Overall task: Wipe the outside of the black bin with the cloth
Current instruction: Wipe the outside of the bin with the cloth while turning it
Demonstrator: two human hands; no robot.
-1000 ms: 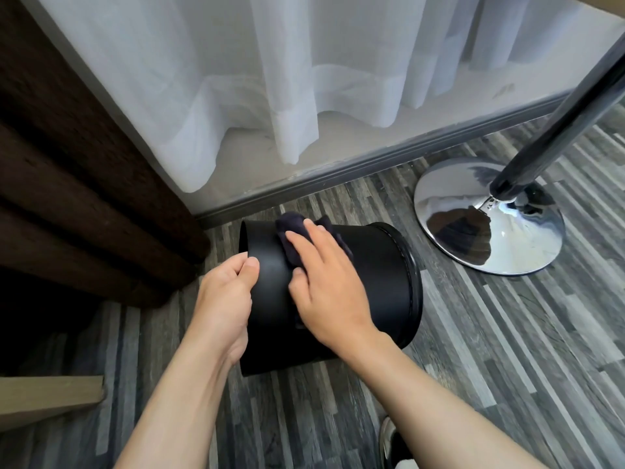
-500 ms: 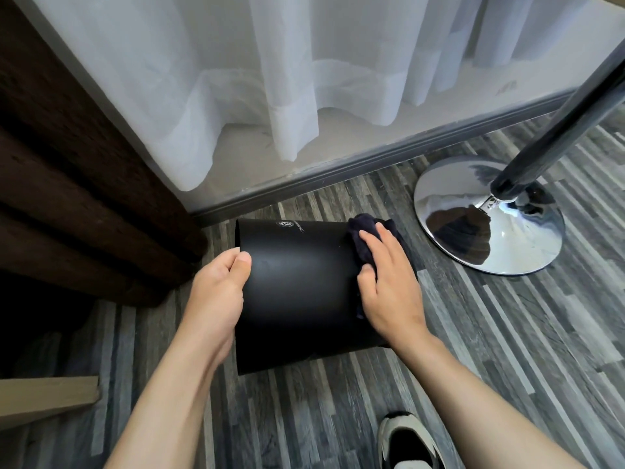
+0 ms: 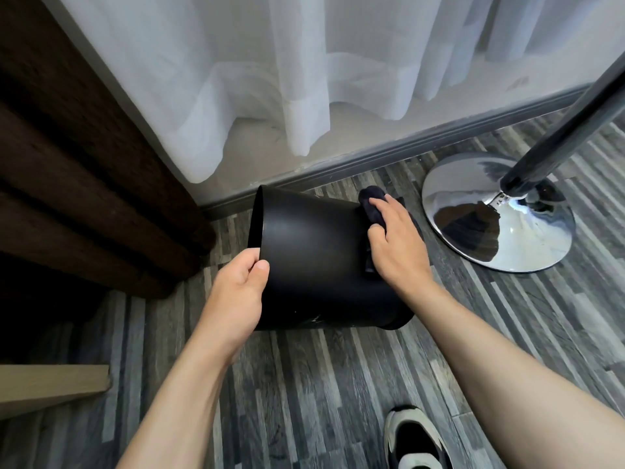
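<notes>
A bin (image 3: 314, 265) lies tipped on the floor (image 3: 304, 384), just before the curtain (image 3: 304, 79) and baseboard (image 3: 372, 160). The left hand (image 3: 233, 299) grips its left edge. The right hand (image 3: 395, 242) presses a cloth (image 3: 370, 206) on its right part. A lamp base (image 3: 490, 214) stands to the right, a shoe (image 3: 416, 438) nearer the viewer, a drape (image 3: 84, 181) on the left.

**Home or hotel-type room, floor by a window**

Indoor living space. Sheer white curtain (image 3: 304, 72) hangs down to a grey baseboard (image 3: 372, 157); heavy dark brown drape (image 3: 84, 184) at left. Grey striped wood-look plank floor (image 3: 321, 384). Chrome round base (image 3: 500, 211) with dark pole (image 3: 575, 110), probably a floor lamp or stand. Light wood furniture edge (image 3: 50, 384) at lower left. Sneaker (image 3: 416, 441) on the floor. No workshop or kitchen gear.
</notes>
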